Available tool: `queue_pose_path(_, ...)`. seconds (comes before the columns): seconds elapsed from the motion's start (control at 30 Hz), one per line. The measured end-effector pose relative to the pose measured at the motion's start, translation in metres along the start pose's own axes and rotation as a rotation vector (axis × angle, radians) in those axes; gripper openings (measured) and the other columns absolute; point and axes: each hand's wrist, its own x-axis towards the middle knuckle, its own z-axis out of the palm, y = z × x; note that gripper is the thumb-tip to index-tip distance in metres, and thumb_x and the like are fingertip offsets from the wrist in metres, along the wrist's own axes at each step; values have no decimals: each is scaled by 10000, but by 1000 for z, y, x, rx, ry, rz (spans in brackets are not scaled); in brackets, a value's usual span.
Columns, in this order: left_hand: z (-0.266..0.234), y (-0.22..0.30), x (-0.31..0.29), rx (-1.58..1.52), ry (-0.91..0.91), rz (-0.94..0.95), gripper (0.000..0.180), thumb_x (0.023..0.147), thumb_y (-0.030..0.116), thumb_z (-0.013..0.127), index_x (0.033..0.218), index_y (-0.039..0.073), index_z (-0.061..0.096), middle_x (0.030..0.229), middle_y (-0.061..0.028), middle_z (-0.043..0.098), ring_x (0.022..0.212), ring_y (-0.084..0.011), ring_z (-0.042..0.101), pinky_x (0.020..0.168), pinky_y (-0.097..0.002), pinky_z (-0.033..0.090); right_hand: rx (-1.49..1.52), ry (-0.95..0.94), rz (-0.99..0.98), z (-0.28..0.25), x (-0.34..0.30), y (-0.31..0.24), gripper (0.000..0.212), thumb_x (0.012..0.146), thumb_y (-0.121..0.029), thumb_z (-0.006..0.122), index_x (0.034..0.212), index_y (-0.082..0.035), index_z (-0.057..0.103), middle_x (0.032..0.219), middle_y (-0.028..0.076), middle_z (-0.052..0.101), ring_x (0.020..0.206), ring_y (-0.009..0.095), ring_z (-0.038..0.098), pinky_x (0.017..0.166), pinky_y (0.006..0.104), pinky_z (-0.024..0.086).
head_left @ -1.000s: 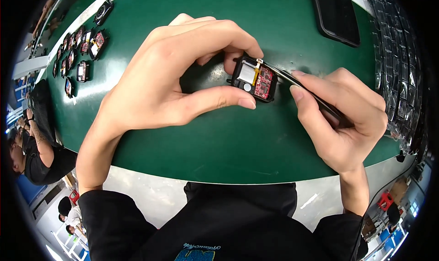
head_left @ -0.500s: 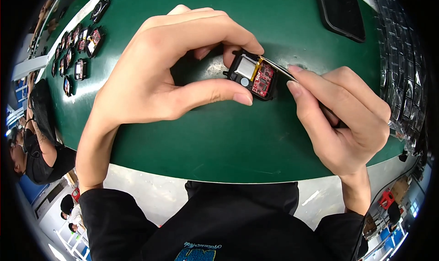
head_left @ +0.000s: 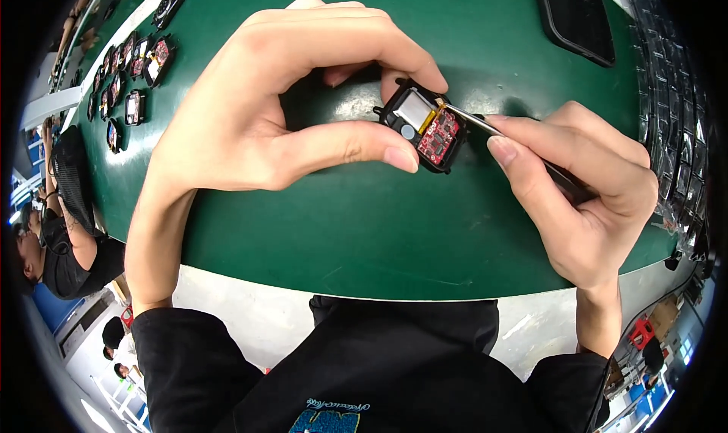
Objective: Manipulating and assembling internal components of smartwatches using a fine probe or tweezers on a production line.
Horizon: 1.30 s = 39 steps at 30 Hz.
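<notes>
Between the thumb and fingers of my left hand (head_left: 250, 103) is an opened smartwatch case (head_left: 426, 141), tilted over the green table. Inside the black case I see a silver battery (head_left: 416, 111), yellow tape or flex, a small round grey part and a red circuit board (head_left: 440, 136). My right hand (head_left: 588, 190) pinches slim metal tweezers (head_left: 479, 121) between thumb and index finger. Their tip meets the case's upper edge, by the yellow strip at the top of the board. Whether the tips grip anything is too small to tell.
Several opened watch cases (head_left: 135, 107) lie at the table's far left, with a closed black one (head_left: 168, 7) behind. A black phone-like slab (head_left: 576, 20) lies at the far right. Rows of plastic-wrapped black pieces (head_left: 667, 107) line the right edge. A person in black sits at left (head_left: 83, 258).
The watch case has shifted slightly right. My right hand has moved a little right and down, its fingers sliding back along the tweezers, whose tip stays at the yellow strip.
</notes>
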Motion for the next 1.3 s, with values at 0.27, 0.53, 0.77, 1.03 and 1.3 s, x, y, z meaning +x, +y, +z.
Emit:
queue_pose_path(0.27, 1, 3, 2, 15, 3, 40, 628, 730, 393, 972, 1182, -9, 806, 1071, -94, 802, 882, -194, 653, 779, -325, 431, -40, -8, -42, 3, 0, 0, 215, 859, 80, 830, 1064, 27, 860, 708, 12, 629, 583, 55, 497, 533, 244, 313)
queue_pose_path(0.53, 5, 3, 1, 52, 13, 64, 571, 717, 336, 974, 1141, -13, 815, 1023, -104, 789, 828, -213, 646, 818, -343, 450, -38, 1, -46, 2, -1, 2, 229, 844, 98, 824, 1061, 30, 859, 700, 10, 619, 577, 52, 494, 530, 240, 317)
queue_pose_path(0.77, 2, 6, 2, 58, 8, 51, 578, 688, 312, 991, 1153, 17, 813, 978, -62, 763, 825, -197, 641, 807, -337, 441, -72, 4, -116, -1, -1, 2, 210, 842, 112, 816, 1040, 46, 849, 698, 9, 618, 585, 51, 508, 533, 233, 326)
queue_pose_path(1.03, 5, 9, -3, 50, 65, 40, 515, 759, 196, 978, 1213, 61, 776, 899, -8, 674, 832, -175, 649, 856, -348, 411, 186, 94, 15, 11, 1, -6, 154, 986, 35, 774, 1139, 38, 755, 899, 67, 710, 673, 81, 567, 593, 243, 423)
queue_pose_path(1.3, -1, 7, -13, -92, -11, -37, 676, 806, 135, 842, 1433, 91, 595, 1064, -5, 674, 889, -185, 581, 979, -368, 424, -144, -11, -118, 27, 6, -35, 373, 881, -99, 883, 1192, 10, 709, 886, 124, 638, 710, 253, 661, 634, 364, 530)
